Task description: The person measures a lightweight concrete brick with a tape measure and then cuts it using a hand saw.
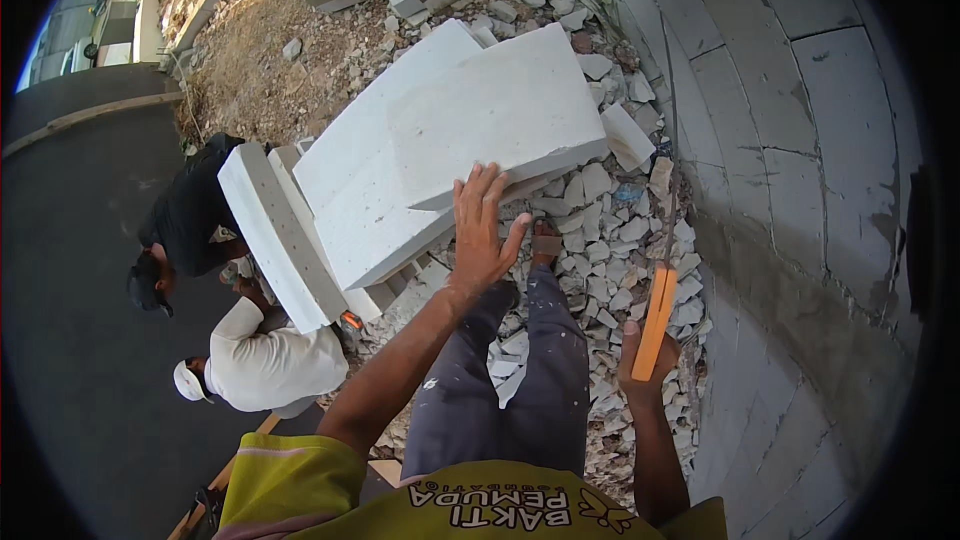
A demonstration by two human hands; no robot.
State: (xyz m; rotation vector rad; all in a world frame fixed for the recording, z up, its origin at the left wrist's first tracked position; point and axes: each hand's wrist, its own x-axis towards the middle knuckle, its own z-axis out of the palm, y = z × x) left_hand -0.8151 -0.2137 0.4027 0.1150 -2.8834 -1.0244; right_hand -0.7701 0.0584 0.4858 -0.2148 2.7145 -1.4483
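Left hand (pixel 482 230) flat against white block (pixel 500 120) above it.

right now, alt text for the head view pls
A person's left hand presses flat on a large white block atop stacked blocks, while the right hand grips an orange-handled saw beside a block wall. Rubble covers the ground; two people crouch at left.

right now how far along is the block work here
Done: a curved wall of large grey-white blocks stands on the right, and white rubble litters the ground. In hand: the left hand rests on a big white rectangular block on a stack; the right hand grips an orange-handled saw. Left: several stacked blocks remain unlaid.
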